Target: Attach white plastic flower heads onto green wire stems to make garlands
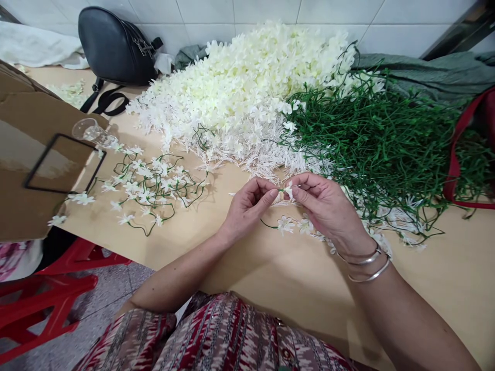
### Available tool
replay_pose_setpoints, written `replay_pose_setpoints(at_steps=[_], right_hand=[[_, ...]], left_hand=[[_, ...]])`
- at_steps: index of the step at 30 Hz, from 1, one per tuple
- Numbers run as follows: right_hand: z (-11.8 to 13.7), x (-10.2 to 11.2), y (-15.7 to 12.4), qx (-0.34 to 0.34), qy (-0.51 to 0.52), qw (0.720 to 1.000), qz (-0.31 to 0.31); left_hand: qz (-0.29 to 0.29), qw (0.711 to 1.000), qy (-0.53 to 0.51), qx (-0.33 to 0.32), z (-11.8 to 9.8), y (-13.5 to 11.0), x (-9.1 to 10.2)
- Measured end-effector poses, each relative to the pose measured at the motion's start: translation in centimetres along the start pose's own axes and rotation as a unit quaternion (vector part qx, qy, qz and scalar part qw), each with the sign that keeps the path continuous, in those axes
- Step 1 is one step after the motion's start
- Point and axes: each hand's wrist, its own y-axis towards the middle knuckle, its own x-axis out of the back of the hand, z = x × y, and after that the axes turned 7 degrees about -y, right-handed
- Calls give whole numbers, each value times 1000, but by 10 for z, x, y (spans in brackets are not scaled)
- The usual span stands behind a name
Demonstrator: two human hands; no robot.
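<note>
My left hand [249, 203] pinches a thin green plastic stem [281, 190] between thumb and forefinger. Facing it, my right hand [325, 206] is closed on a small white artificial flower [289, 190], and stem and flower meet between the fingertips. Just below my right fingers, white blossoms [285, 224] lie on the wooden tabletop [247, 278]. Behind both hands rises a big heap of cream-white petals [266, 77], with thin white stamens [266, 154] spread along its front. Green stems [379, 139] are piled to the right. At left lies a cluster of flowers on stems [149, 185].
A cardboard box [34, 113] stands at the left edge beside a tipped clear plastic cup [93, 133]. Farther back is a black bag [116, 49] against the tiled wall. A red strap [458, 149] lies at far right. Red stools [50, 299] stand on the floor.
</note>
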Motion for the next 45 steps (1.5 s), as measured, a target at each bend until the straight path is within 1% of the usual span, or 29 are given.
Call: replay_pose_setpoints(at_steps=[6, 15, 23, 28, 31, 36, 38, 42, 45], right_hand=[[-2, -3, 0, 19, -74, 997, -23], [-13, -9, -1, 43, -146, 988, -24], [-23, -14, -3, 32, -140, 989, -25], [-24, -12, -2, 27, -132, 991, -10], [-26, -10, 2, 22, -109, 994, -2], [-33, -7, 5, 11, -51, 998, -19], [-33, -7, 5, 7, -38, 999, -15], [-30, -7, 5, 3, -54, 999, 4], [-27, -9, 5, 6, -69, 998, 2]], left_hand=[[-12, 999, 28, -14, 4, -1, 1], [-14, 1000, 26, 9, 23, -2, 10], [-25, 999, 24, 18, 24, -4, 10], [-25, 999, 22, 22, 23, -3, 10], [-20, 1000, 3, 18, 23, -2, 9], [-6, 1000, -20, 23, 23, -1, 8], [-5, 999, -22, 24, 23, -1, 8], [-6, 999, -20, 31, 22, -1, 8], [-1, 999, -21, 36, 22, -1, 9]])
